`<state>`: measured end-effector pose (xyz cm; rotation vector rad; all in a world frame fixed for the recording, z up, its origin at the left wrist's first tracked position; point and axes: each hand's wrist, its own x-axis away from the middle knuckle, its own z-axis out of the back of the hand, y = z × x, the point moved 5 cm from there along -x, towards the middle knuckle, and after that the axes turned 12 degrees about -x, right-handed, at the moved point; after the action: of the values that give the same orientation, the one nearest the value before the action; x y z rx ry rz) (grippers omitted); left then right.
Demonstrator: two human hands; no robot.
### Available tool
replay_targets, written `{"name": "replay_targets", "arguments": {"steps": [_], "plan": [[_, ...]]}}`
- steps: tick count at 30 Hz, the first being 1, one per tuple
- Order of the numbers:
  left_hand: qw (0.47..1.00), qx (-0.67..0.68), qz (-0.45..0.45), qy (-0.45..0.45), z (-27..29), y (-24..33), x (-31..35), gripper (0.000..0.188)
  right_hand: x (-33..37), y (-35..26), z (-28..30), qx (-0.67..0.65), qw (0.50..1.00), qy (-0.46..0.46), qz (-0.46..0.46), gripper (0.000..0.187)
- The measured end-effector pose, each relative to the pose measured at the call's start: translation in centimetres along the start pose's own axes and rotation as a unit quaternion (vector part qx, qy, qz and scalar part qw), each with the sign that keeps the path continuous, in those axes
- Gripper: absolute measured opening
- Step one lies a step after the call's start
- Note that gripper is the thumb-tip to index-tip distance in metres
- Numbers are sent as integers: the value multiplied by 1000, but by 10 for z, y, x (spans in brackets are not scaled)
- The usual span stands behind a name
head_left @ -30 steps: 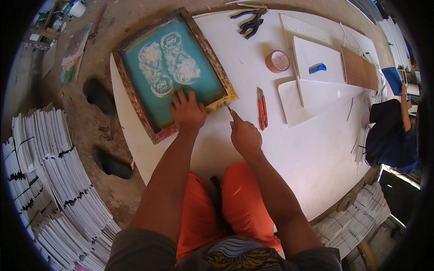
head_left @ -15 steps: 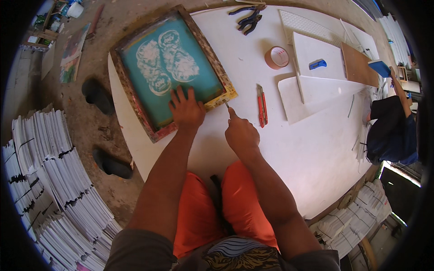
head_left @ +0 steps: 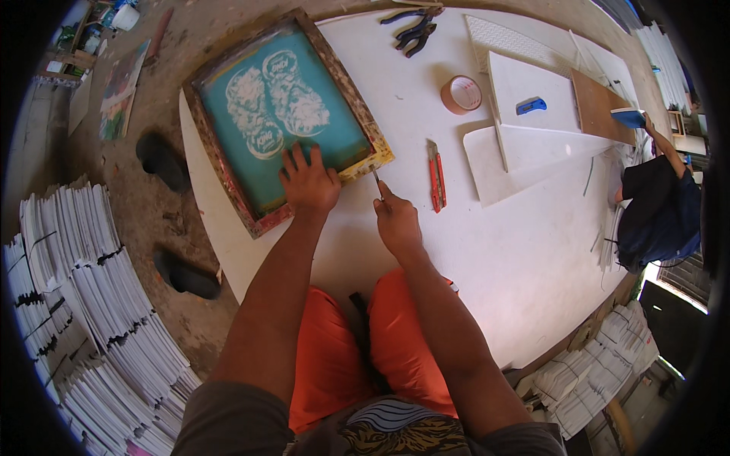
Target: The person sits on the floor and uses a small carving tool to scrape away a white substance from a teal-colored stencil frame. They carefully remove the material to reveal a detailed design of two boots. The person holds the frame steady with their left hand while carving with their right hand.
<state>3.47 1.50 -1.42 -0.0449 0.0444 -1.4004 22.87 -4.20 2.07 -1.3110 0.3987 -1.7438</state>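
On the white table lies a screen-printing frame (head_left: 356, 99), its worn wooden border around teal mesh that carries two whitish printed shapes. My left hand (head_left: 310, 182) rests across its near edge with the fingers spread onto the mesh. Close to the near right corner, my right hand (head_left: 398, 225) is closed around a thin tool with a narrow metal tip (head_left: 376, 175). That tip is at the yellow-stained edge of the frame; the handle is mostly hidden in my fist, so its kind is unclear. A red utility knife (head_left: 436, 178) lies to the right of my right hand.
Beyond the knife are a roll of brown tape (head_left: 461, 95), dark-handled pliers (head_left: 415, 34) and a blue cutter (head_left: 531, 106) on white sheets (head_left: 525, 144). At right, another person (head_left: 660, 205) holds a blue flat object. Stacked white sheets (head_left: 99, 289) and black slippers (head_left: 186, 272) are at left.
My right hand has drawn back slightly toward me with the tool, its tip still by the frame's edge. My left hand stays on the frame. The other person's blue object has lowered.
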Motion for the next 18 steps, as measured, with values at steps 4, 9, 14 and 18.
{"name": "replay_targets", "arguments": {"steps": [4,9,14,18], "plan": [[1000,-1,1,4,-1,-2,0,56,8,-6,6,62,998,12,25,51],[1000,3,-3,0,-1,-3,0,55,19,-33,10,251,968,19,3,48],[999,12,-4,-31,-4,-3,0,57,19,-56,12,282,958,-22,-38,52],[1000,-2,-2,-20,-3,-3,0,58,16,-51,1,230,971,-30,-54,56]]}}
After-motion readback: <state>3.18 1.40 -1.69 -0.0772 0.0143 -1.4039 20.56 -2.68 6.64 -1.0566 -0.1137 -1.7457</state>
